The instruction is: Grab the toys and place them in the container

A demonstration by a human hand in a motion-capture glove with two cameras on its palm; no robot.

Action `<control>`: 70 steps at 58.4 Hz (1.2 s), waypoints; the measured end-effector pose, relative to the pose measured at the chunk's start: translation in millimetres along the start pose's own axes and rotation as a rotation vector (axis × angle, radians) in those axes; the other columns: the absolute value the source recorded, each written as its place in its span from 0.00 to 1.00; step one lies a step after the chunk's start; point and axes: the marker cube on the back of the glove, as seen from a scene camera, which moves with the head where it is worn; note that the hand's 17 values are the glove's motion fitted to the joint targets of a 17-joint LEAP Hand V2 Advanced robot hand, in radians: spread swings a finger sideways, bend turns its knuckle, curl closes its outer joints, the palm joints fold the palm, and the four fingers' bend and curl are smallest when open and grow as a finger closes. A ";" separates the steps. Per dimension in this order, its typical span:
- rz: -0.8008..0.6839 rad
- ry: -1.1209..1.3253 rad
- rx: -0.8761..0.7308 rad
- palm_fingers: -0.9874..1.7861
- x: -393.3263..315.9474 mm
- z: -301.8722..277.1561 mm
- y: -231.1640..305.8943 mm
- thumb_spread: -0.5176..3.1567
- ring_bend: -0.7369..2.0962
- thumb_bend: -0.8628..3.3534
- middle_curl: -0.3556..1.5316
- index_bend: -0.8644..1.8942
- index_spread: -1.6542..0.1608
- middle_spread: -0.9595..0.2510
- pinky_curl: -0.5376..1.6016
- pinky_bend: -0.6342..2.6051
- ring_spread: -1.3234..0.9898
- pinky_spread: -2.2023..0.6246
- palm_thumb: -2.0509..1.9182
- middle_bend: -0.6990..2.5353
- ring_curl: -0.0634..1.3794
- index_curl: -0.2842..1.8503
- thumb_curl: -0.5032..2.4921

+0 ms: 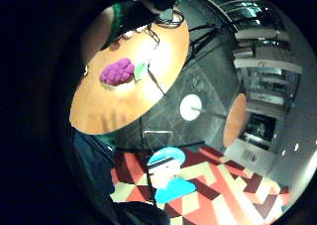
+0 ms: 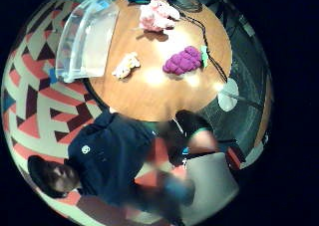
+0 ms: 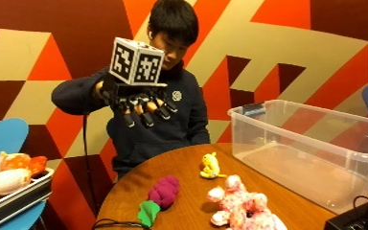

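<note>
Hovering our empty right hand (image 3: pixel 143 108), fingers loosely hanging, we next reach toward the purple grapes toy (image 3: pixel 164 190) at six o'clock.

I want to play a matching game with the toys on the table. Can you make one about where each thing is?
1. grape toy
2. yellow toy
3. pink plush
4. gloved hand

A. raised above the table
B. closest to the clear bin
C. has a green leaf beside it
D. at the table's near edge

Pairs: 1-C, 2-B, 3-D, 4-A
</note>
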 end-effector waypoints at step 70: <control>-0.152 -0.043 0.070 0.49 -12.3 94.8 -79.3 0.50 0.32 0.24 0.34 0.73 0.77 0.67 0.31 0.40 0.51 0.75 0.70 0.33 0.18 0.38 0.29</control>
